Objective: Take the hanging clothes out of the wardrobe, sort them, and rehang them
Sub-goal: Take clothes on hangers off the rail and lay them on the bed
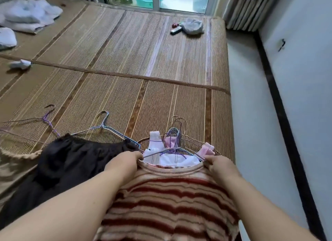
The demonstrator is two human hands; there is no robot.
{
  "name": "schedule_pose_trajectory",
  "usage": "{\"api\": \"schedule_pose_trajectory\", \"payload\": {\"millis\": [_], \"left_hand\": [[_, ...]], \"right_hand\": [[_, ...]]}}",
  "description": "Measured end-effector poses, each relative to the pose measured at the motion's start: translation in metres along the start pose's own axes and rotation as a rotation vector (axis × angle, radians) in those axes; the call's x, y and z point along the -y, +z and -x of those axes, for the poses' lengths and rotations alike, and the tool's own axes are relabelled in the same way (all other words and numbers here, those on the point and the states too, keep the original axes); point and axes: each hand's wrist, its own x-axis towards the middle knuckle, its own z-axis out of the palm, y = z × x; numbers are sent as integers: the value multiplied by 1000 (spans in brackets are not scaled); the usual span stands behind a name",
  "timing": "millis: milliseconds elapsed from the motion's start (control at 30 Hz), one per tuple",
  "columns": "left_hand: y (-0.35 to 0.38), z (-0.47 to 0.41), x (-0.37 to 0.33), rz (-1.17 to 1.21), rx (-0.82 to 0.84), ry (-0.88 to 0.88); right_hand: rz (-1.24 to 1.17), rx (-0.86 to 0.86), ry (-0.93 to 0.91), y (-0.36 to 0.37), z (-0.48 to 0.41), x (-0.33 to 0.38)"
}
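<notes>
A red-and-cream striped sweater (167,201) lies on top of a pile of clothes at the near edge of the bed. My left hand (124,162) grips its collar on the left, and my right hand (220,164) grips the collar on the right. Beyond the collar lie white and pink garments (170,156) on a bundle of wire hangers (177,131). A black garment (71,163) on a blue hanger (106,125) lies to the left. A purple wire hanger (47,118) lies bare on the mat, with a beige garment (10,161) at the far left.
The bed carries a striped bamboo mat (125,57). White bedding (27,16) is heaped at the far left corner, and a grey bag (192,26) with small items sits at the far right. A narrow floor strip (251,115) and wall run along the right.
</notes>
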Motion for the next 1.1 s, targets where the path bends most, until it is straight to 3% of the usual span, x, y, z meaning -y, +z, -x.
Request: {"api": "schedule_pose_trajectory", "payload": {"millis": [367, 567, 833, 1100], "left_hand": [[75, -56, 14, 147, 120, -59], [80, -54, 20, 31, 169, -39], [28, -5, 22, -34, 146, -57], [-61, 124, 71, -53, -73, -104]], "right_hand": [[20, 45, -9, 82, -86, -17], [154, 174, -41, 92, -83, 10], [289, 55, -265, 67, -44, 75], [348, -36, -616, 5, 51, 208]]}}
